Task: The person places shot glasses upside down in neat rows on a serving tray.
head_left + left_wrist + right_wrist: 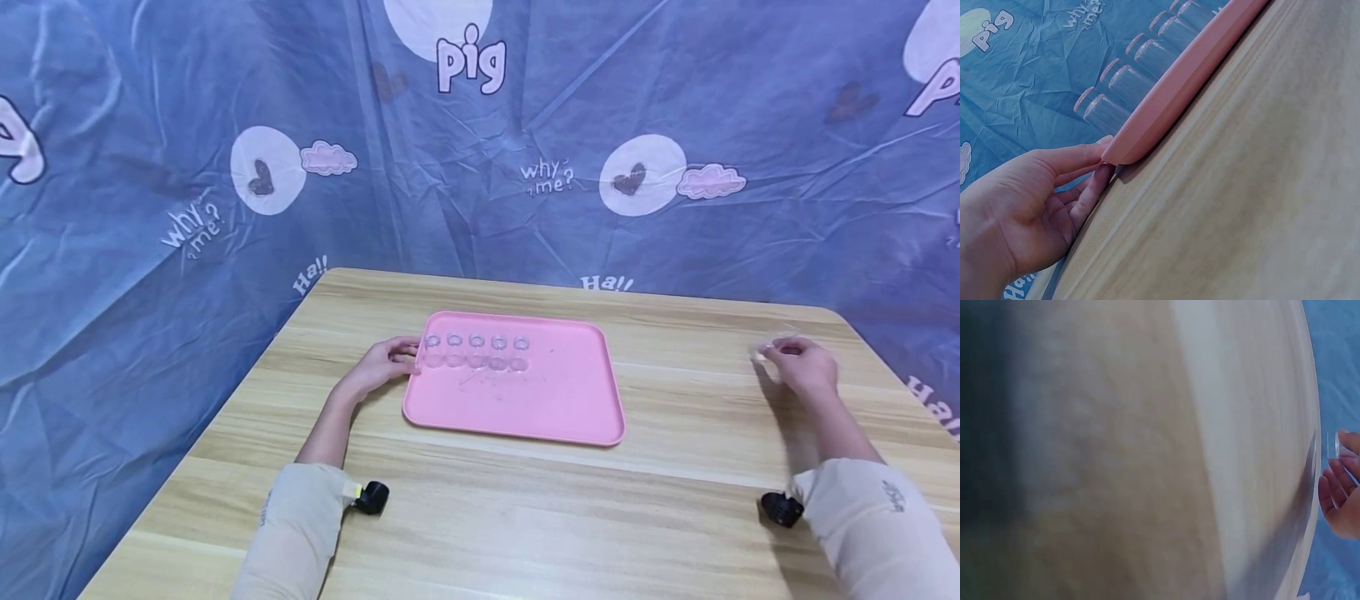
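At the left edge of the pink tray (555,400), my left hand (377,367) pinches the rim between thumb and fingers. The left wrist view shows the left hand (1029,206) at the tray's corner (1132,147). On the tray, several clear glasses (477,352) stand side by side in a row along its far left part. The left wrist view shows these glasses (1129,84) from the side. Far to the right, above the table, my right hand (808,367) holds a small clear glass (763,352). Only part of this glass (1337,444) shows in the right wrist view, beside the fingers.
The tray lies on a light wooden table (525,533). Blue printed cloth (480,208) hangs behind the table's far edge and along its left side. A black wrist camera (372,497) sits at the left sleeve, another black wrist camera (782,508) at the right.
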{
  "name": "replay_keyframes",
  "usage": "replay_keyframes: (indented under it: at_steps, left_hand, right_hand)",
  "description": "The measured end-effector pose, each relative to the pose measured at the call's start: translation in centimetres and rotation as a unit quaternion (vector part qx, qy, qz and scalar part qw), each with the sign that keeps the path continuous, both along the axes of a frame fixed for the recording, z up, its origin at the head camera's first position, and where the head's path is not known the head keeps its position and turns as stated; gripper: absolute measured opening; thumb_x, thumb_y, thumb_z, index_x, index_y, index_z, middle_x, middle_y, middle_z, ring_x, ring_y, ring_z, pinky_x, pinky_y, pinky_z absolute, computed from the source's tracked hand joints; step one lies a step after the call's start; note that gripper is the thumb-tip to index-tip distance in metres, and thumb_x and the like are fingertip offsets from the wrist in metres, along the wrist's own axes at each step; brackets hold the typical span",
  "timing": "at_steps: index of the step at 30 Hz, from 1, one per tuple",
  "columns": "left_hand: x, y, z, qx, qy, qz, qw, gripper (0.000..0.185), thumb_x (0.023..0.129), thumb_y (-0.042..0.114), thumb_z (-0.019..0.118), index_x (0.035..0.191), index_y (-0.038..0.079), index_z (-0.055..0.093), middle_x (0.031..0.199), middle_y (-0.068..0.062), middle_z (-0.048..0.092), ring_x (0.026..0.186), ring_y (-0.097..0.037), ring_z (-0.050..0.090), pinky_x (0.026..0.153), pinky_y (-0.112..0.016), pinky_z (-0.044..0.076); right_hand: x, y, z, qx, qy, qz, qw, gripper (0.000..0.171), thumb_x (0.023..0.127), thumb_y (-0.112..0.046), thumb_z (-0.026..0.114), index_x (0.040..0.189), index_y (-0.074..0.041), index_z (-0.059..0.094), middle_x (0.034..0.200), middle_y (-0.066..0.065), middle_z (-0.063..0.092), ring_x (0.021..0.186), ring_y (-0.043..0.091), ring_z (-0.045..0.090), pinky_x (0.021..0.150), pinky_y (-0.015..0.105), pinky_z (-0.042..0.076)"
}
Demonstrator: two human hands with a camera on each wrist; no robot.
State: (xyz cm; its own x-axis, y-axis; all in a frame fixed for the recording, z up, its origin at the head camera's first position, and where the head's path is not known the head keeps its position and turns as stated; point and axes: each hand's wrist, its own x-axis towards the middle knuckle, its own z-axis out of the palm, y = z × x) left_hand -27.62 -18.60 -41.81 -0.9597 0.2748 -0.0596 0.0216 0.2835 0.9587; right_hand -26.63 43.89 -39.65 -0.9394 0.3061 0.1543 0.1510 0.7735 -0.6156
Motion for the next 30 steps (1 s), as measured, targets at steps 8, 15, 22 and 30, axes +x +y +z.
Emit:
replay_keyframes:
  at_steps: [8, 15, 22, 30]
  left_hand:
    - [-0.1, 0.0, -0.5, -0.016, 0.012, 0.004, 0.9998, 0.056, 0.081, 0.0, 0.064, 0.132, -0.006, 0.042, 0.116, -0.023, 0.051, 0.097, -0.027, 0.054, 0.077, -0.026, 0.049]
    - [0.0, 0.0, -0.4, -0.019, 0.01, 0.009, 0.9997, 0.054, 0.082, 0.0, 0.063, 0.132, -0.005, 0.043, 0.116, -0.022, 0.052, 0.098, -0.027, 0.054, 0.078, -0.027, 0.049]
    - [-0.1, 0.0, -0.6, -0.017, 0.011, 0.005, 0.9998, 0.054, 0.082, 0.0, 0.063, 0.132, -0.006, 0.043, 0.116, -0.022, 0.052, 0.1, -0.028, 0.053, 0.079, -0.026, 0.049]
    - [-0.1, -0.1, -0.6, -0.01, 0.01, 0.001, 0.9999, 0.054, 0.082, -0.001, 0.062, 0.132, -0.006, 0.042, 0.116, -0.024, 0.051, 0.1, -0.029, 0.053, 0.079, -0.028, 0.049]
  right_hand:
    - [-0.4, -2.4, 0.7, 0.016, 0.018, 0.047, 0.999, 0.034, 0.089, -0.029, 0.058, 0.097, 0.003, 0.057, 0.069, -0.018, 0.053, 0.064, -0.004, 0.041, 0.062, 0.027, 0.036]
    - [-0.8, -5.0, 1.9, 0.023, 0.045, 0.092, 0.994, 0.031, 0.089, -0.027, 0.059, 0.095, 0.003, 0.057, 0.083, 0.014, 0.064, 0.063, -0.012, 0.04, 0.061, 0.024, 0.038]
    - [-1.0, -7.1, 2.4, 0.02, 0.066, 0.127, 0.989, 0.03, 0.088, -0.023, 0.061, 0.095, 0.006, 0.059, 0.087, 0.025, 0.063, 0.062, -0.015, 0.041, 0.054, 0.015, 0.039]
    - [-1.0, -8.9, 2.9, 0.027, 0.069, 0.152, 0.986, 0.031, 0.087, -0.023, 0.063, 0.095, 0.007, 0.06, 0.091, 0.028, 0.062, 0.07, -0.002, 0.05, 0.055, 0.015, 0.041]
